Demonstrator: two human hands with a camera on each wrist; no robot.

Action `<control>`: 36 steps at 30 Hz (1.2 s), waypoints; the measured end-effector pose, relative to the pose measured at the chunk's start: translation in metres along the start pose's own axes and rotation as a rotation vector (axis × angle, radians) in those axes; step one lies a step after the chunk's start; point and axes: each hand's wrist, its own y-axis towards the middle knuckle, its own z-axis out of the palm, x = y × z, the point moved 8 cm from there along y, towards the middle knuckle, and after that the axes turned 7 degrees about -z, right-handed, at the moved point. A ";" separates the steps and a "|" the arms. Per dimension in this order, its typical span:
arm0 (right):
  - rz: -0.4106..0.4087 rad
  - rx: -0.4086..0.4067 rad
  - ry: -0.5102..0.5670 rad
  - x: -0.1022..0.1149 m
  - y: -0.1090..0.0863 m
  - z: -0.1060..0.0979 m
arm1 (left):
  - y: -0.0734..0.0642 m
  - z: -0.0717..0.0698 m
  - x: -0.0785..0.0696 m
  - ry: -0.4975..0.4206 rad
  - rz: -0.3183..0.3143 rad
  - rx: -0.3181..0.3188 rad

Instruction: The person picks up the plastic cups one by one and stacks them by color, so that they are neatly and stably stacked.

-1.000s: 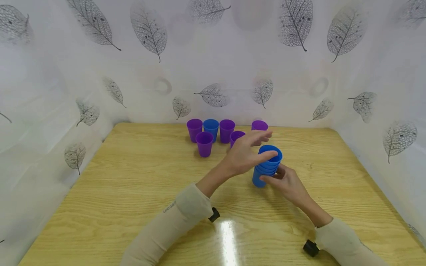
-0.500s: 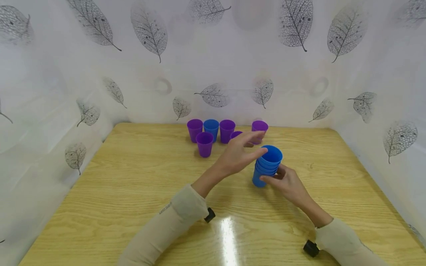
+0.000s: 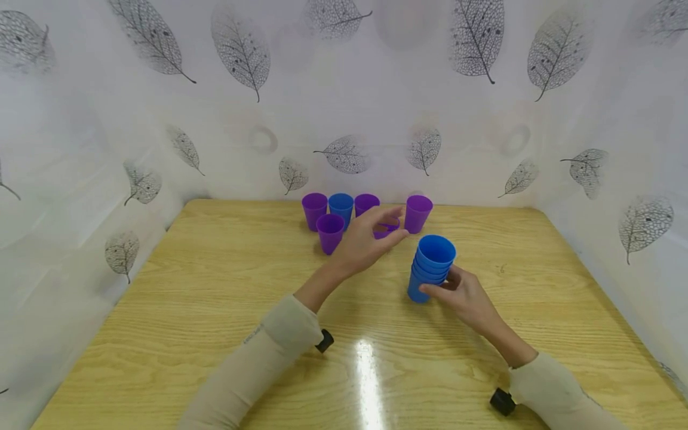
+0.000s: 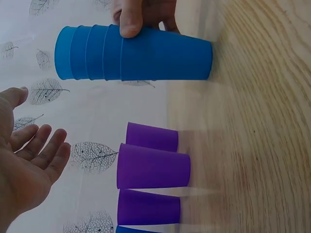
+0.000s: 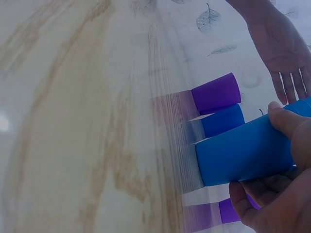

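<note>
A stack of nested blue cups stands upright on the wooden table, right of the middle. My right hand grips the lower part of the stack, thumb on the near side; the left wrist view shows its thumb lying across the blue cups. My left hand hovers left of the stack with its fingers extended and holds nothing. It is nearest a purple cup, which it partly hides in the head view. In the left wrist view the fingers of the left hand are spread apart from every cup.
At the table's back edge stand a purple cup, a blue cup and another purple cup. One purple cup sits before them; another stands apart to the right. A leaf-patterned curtain surrounds the table.
My left hand has moved left, away from the rim of the blue stack, to before the purple cups. My right hand and the stack have stayed in place.
</note>
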 end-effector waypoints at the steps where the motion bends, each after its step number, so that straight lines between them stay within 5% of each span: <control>1: 0.000 0.001 0.002 0.000 0.000 0.000 | 0.000 -0.002 0.002 -0.002 -0.011 -0.002; 27: 0.007 0.004 0.023 0.000 0.001 0.000 | 0.012 -0.078 0.053 0.050 -0.180 -0.148; 36: 0.012 0.010 0.023 -0.001 0.000 0.000 | 0.020 -0.104 0.073 0.151 -0.252 -0.172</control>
